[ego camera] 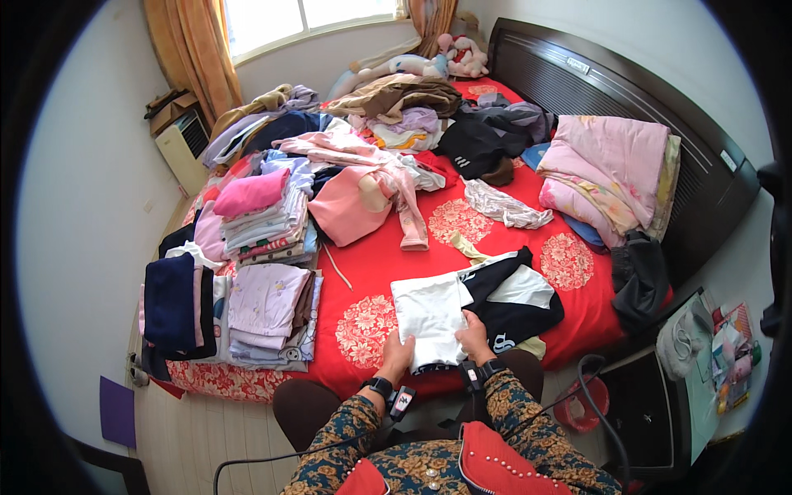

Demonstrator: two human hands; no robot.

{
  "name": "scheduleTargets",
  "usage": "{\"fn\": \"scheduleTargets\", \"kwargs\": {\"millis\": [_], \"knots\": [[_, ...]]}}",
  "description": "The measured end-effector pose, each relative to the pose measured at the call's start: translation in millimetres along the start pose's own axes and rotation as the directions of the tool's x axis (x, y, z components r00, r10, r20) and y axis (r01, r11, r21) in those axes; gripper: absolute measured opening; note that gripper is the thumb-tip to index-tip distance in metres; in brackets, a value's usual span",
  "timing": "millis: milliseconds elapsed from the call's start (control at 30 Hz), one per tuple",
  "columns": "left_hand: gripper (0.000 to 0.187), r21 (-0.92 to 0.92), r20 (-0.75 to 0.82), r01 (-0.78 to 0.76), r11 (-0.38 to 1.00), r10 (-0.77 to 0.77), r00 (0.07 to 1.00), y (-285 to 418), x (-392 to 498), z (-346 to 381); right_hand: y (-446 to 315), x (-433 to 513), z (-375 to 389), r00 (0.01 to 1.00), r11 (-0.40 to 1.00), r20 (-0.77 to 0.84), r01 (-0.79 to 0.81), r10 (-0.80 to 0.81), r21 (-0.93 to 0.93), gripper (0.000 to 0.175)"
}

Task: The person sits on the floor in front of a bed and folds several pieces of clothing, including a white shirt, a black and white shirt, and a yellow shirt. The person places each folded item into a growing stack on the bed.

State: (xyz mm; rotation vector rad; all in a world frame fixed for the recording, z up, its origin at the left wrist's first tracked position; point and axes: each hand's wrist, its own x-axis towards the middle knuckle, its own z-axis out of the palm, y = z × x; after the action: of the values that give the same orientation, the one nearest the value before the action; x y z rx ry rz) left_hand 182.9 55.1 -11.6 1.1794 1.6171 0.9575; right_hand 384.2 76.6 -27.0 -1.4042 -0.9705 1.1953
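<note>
A white folded garment (427, 315) lies on the red bed cover near the bed's front edge. My left hand (397, 354) grips its lower left side, and my right hand (473, 337) holds its right side. Right beside it, a black and white garment (526, 297) with white lettering lies spread out, partly under the white cloth. A bit of pale yellow fabric (467, 249) shows behind it. Farther left stand folded stacks: lilac printed clothes (266, 300), a navy garment (168, 306) on a neighbouring pile, and a taller stack topped by a bright pink piece (252, 193).
Loose clothes (396, 99) are heaped across the far side of the bed. A folded pink quilt (606, 167) lies by the dark headboard (619, 80). At right are a bedside cabinet (643, 408) and a red bin (583, 405). Black cables run from my wrists.
</note>
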Motion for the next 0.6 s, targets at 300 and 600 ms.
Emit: {"fn": "scheduleTargets", "kwargs": {"millis": [300, 600], "knots": [[0.024, 0.157, -0.277, -0.320, 0.934, 0.353, 0.894, -4, -8, -115, -14, -41, 79, 0.917, 0.996, 0.398, 0.002, -0.040, 0.094, 0.074], [0.072, 0.853, -0.068, -0.205, 0.480, 0.493, 0.868, 16, -31, -148, -68, -37, 30, 0.934, 0.889, 0.176, 0.352, -0.312, -0.293, 0.035]]}}
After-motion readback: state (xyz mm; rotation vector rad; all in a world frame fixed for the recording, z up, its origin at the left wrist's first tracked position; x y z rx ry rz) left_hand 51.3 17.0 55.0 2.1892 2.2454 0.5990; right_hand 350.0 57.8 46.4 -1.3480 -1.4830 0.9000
